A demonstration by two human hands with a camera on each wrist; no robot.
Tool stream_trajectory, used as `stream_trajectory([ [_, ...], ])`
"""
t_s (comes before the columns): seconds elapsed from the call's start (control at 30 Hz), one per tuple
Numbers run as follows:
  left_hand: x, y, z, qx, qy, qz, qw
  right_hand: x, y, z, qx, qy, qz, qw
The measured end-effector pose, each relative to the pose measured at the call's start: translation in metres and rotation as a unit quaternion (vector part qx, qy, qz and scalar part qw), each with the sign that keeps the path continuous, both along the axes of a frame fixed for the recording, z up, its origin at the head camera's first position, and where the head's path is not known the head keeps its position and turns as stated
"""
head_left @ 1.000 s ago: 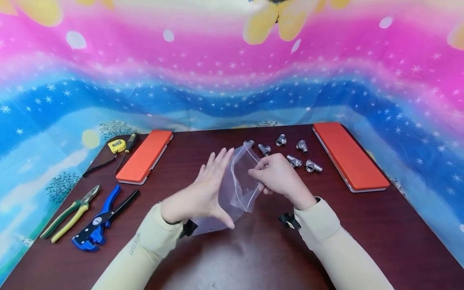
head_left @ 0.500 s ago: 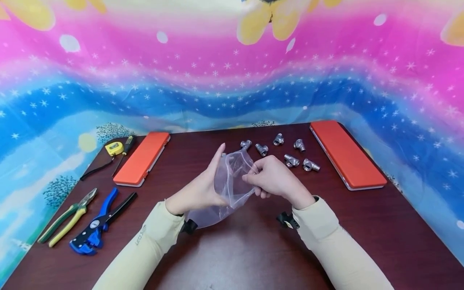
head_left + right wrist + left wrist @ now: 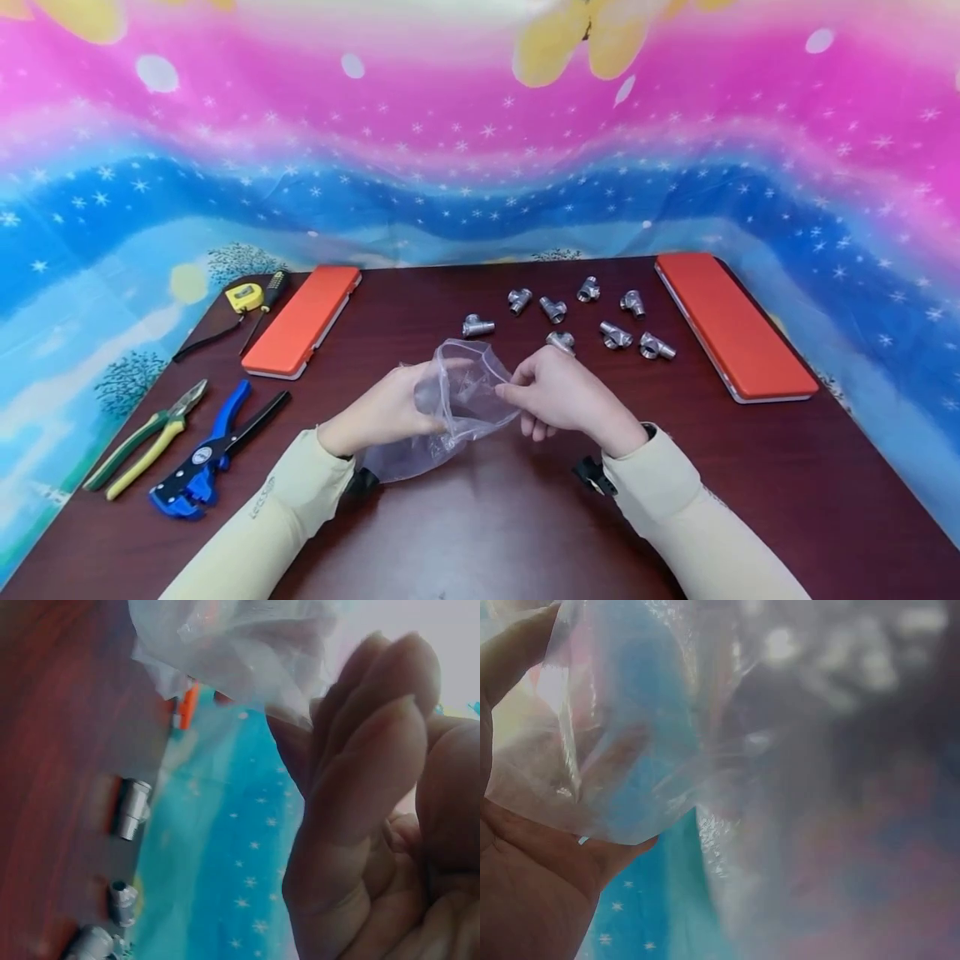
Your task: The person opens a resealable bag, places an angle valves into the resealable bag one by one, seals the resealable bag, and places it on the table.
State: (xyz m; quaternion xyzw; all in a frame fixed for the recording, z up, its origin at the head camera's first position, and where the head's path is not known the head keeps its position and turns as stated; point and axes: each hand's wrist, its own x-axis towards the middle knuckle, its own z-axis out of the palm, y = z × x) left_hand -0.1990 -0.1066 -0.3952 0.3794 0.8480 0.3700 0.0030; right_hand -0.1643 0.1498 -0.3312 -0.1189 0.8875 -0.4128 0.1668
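- Head view: both hands hold a clear plastic bag (image 3: 457,400) over the table (image 3: 750,467), just on the near side of a scatter of metal tee fittings (image 3: 570,317).
- The left hand (image 3: 386,408) grips the bag's left side, fingers curled about the film; part of the hand shows through the plastic.
- The right hand (image 3: 558,392) pinches the bag's right rim between thumb and fingers. The bag's mouth stands open between the two hands, and its lower end trails toward the left sleeve.
- One fitting (image 3: 477,326) lies just beyond the bag's mouth; another (image 3: 561,341) sits right behind the right hand's knuckles. The others lie farther back and to the right of the bag.
- Well left of the bag lies an orange case (image 3: 302,321), with a tape measure (image 3: 243,297) and a screwdriver (image 3: 264,305) beyond it; pliers (image 3: 142,439) and a blue stripper (image 3: 202,462) lie nearer the table's left edge.
- Well right of the bag lies a second orange case (image 3: 733,325).
- Left wrist view: the bag (image 3: 705,750) fills most of the frame, blurred, with the left hand (image 3: 525,885) beneath it and a finger on its upper edge.
- Right wrist view: the right hand's fingers (image 3: 360,772) close on the bag's (image 3: 240,645) crumpled edge; fittings (image 3: 133,808) rest on the table (image 3: 60,750) below the bag.
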Motion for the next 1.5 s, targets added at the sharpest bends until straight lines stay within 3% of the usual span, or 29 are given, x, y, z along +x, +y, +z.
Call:
stream_trajectory([
  [0.17,-0.004,-0.006,-0.009,0.003,-0.033,-0.011,0.9994,-0.016,0.010,-0.001,0.028,0.014,-0.030,0.999],
  [0.3,-0.008,-0.009,-0.014,0.020,-0.069,-0.017,0.9973,-0.053,0.013,-0.003,0.089,0.058,-0.070,0.992],
  [0.5,-0.008,-0.014,-0.020,-0.008,-0.074,0.001,0.9973,-0.123,-0.031,-0.023,0.247,0.093,-0.049,0.963],
  [0.57,-0.007,-0.013,-0.022,-0.018,-0.069,0.001,0.9974,-0.135,-0.045,-0.029,0.282,0.104,-0.040,0.953],
  [0.67,-0.006,-0.012,-0.023,-0.019,-0.067,-0.005,0.9976,-0.145,-0.062,-0.036,0.304,0.108,-0.031,0.946],
  [0.9,-0.005,-0.014,-0.019,-0.029,-0.057,-0.014,0.9979,-0.150,-0.082,-0.039,0.324,0.108,-0.025,0.940],
  [1.23,-0.007,-0.014,-0.019,-0.046,-0.068,-0.018,0.9965,-0.152,-0.054,-0.042,0.275,0.059,-0.014,0.960],
  [1.37,-0.010,-0.010,-0.019,-0.049,-0.073,-0.023,0.9958,-0.132,-0.029,-0.024,0.220,0.089,-0.015,0.971],
  [1.5,-0.012,-0.006,-0.018,-0.043,-0.088,-0.033,0.9946,-0.095,-0.006,0.002,0.135,0.138,0.010,0.981],
])
